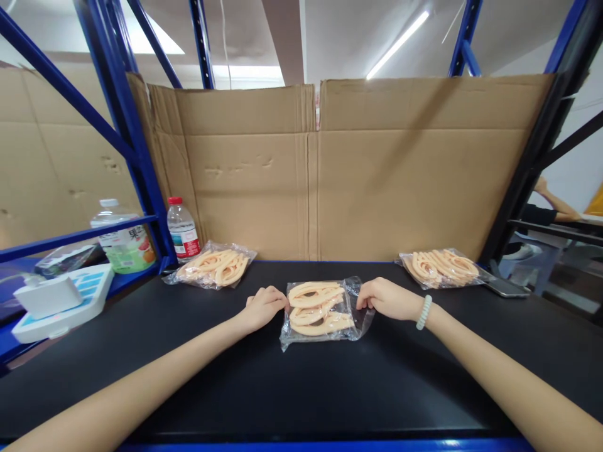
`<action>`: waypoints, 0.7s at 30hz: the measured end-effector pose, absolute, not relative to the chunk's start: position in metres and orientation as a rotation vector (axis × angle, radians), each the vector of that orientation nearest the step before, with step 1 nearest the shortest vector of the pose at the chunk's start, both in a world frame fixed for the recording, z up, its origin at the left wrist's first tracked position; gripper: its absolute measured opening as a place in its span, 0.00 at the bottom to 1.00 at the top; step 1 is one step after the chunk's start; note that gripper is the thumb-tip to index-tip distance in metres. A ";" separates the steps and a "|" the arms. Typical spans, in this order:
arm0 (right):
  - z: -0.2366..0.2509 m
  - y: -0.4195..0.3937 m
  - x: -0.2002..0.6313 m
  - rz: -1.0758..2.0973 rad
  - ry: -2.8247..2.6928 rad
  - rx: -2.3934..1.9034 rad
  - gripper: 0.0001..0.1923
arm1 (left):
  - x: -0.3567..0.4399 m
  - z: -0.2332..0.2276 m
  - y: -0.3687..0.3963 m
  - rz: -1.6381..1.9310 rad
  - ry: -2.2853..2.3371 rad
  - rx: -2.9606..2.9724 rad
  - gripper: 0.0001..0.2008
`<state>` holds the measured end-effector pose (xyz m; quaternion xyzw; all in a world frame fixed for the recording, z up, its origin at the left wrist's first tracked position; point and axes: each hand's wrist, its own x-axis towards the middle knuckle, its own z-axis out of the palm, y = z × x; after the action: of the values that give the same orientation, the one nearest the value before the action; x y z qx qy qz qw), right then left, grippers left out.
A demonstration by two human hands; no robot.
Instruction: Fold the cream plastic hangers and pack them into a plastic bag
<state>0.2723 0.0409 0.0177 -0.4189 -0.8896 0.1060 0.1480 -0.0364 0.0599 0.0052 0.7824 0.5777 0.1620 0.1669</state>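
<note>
Crinkly clear bag of peach rubbery loops lying mid matte black worktop, left hand pinching its 9 o'clock edge, right hand curling onto its 3 o'clock edge, similar bags at 10 and 2 o'clock

Warehouse packing station: blue racking (cardboard-lined).

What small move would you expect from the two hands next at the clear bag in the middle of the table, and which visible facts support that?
Probably a firmer pinch on both edges, to lift or straighten the middle bag. The left hand touches its left edge and the right hand its right edge, while it lies flat on the black table, crinkled, with peach-coloured pieces inside.
</note>
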 end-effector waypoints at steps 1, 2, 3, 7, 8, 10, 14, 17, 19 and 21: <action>0.017 0.041 0.273 0.301 -2.559 -1.205 0.24 | -0.037 0.005 0.061 0.465 1.643 2.217 0.19; 0.017 0.041 0.273 0.298 -2.561 -1.206 0.24 | -0.037 0.004 0.062 0.472 1.642 2.208 0.21; 0.017 0.042 0.273 0.296 -2.562 -1.209 0.24 | -0.037 0.004 0.063 0.481 1.639 2.203 0.21; 0.017 0.043 0.273 0.286 -2.552 -1.240 0.24 | -0.038 0.006 0.061 0.496 1.590 2.193 0.17; 0.018 0.043 0.273 0.282 -2.545 -1.251 0.24 | -0.038 0.007 0.060 0.492 1.568 2.189 0.16; 0.019 0.042 0.273 0.270 -2.529 -1.273 0.25 | -0.036 0.009 0.058 0.492 1.526 2.173 0.15; 0.019 0.041 0.271 0.236 -2.504 -1.308 0.24 | -0.030 0.012 0.055 0.538 1.433 2.104 0.13; 0.017 0.041 0.269 0.197 -2.496 -1.324 0.22 | -0.024 0.013 0.052 0.582 1.334 2.007 0.12; 0.016 0.040 0.268 0.171 -2.495 -1.332 0.20 | -0.020 0.013 0.050 0.621 1.278 1.932 0.10; 0.015 0.040 0.269 0.141 -2.493 -1.344 0.19 | -0.017 0.015 0.050 0.684 1.249 1.851 0.08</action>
<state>0.2693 0.0401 0.0147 -0.4685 -0.8688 0.0492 0.1522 -0.0173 0.0501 0.0153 0.7291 0.4920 0.2694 0.3922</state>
